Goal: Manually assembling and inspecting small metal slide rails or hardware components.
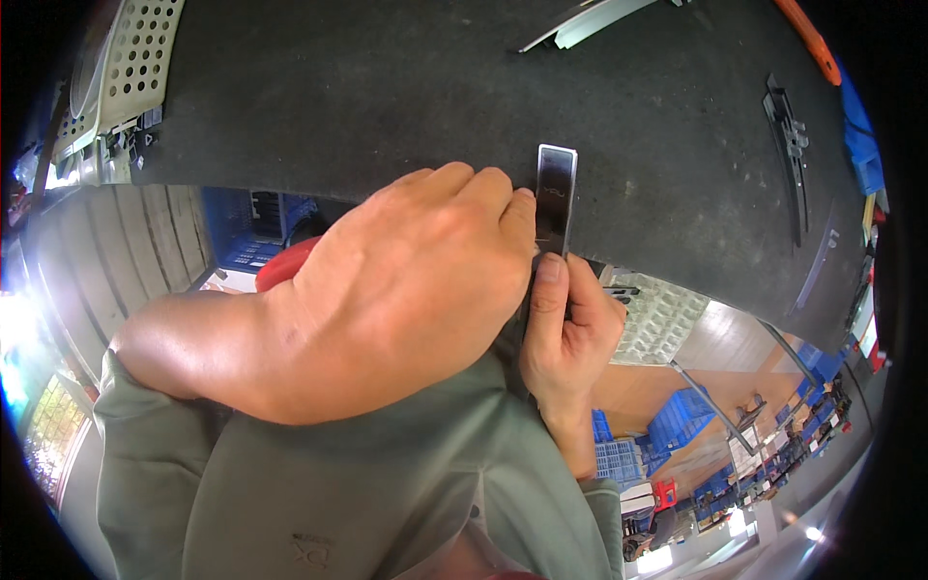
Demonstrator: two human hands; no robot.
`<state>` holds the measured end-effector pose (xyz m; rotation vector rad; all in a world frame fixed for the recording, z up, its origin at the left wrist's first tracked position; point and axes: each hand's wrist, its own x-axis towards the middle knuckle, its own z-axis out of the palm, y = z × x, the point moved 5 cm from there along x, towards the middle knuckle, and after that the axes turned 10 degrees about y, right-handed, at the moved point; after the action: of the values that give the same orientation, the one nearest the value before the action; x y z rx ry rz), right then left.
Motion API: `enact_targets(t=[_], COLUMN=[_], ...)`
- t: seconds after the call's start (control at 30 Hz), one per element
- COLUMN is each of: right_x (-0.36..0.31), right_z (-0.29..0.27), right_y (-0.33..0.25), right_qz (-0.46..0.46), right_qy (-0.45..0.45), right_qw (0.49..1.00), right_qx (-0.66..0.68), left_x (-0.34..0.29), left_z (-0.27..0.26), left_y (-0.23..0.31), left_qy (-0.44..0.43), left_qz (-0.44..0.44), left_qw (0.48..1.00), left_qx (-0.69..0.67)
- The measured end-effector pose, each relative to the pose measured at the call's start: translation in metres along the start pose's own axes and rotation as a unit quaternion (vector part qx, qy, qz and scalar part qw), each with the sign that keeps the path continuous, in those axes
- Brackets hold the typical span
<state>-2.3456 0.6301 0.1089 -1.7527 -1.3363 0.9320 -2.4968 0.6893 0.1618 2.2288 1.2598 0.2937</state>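
Observation:
My right hand (567, 338) pinches the lower end of a narrow, glossy dark strip with a bright silver rim (555, 193) between thumb and forefinger. The strip points away from me, over the near edge of the dark work surface. Against its left side lies my left hand (425, 251), back upward and fingers curled. Those fingertips are hidden, so what they hold, if anything, does not show. A rounded red thing (287, 263) shows behind my left wrist; whether it is in that hand I cannot tell.
On the dark table (367, 87) lie pale and dark strips (590, 21) at the far side and a long black part (791, 155) at right. A perforated cream basket (143, 58) stands far left beside small black pieces. Blue crates (680, 420) are below right.

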Motion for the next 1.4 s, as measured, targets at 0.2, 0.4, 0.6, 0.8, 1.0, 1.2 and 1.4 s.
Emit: enact_targets(t=[0.2, 0.4, 0.6, 0.8, 1.0, 1.2, 1.4], right_x=[0.0, 0.0, -0.004, -0.002, -0.004, -0.008, -0.01], right_z=[0.003, 0.004, 0.007, 0.004, 0.001, -0.012, -0.008], right_y=[-0.005, -0.004, 0.0, -0.001, 0.007, -0.009, -0.014], right_qz=[-0.003, -0.018, 0.027, 0.051, 0.142, 0.128, 0.077], right_qy=[-0.008, 0.018, 0.029, 0.006, 0.002, -0.065, -0.095], right_qw=[1.0, 1.0, 0.998, 0.993, 0.981, 0.981, 0.988], right_qx=[0.007, 0.009, 0.039, 0.106, 0.131, 0.127, 0.094], left_x=[-0.003, -0.008, -0.017, -0.014, -0.021, -0.042, -0.067], left_z=[0.001, 0.011, 0.019, 0.014, 0.015, 0.017, 0.03], left_y=[0.007, 0.013, 0.016, 0.017, 0.016, 0.013, 0.001], left_qy=[0.014, 0.069, 0.131, 0.086, 0.084, 0.055, 0.007], left_qz=[-0.018, -0.031, -0.093, -0.122, -0.128, -0.243, -0.301], left_qw=[1.0, 0.997, 0.987, 0.986, 0.978, 0.919, 0.809], left_qx=[0.008, 0.01, -0.029, -0.069, -0.141, -0.307, -0.505])
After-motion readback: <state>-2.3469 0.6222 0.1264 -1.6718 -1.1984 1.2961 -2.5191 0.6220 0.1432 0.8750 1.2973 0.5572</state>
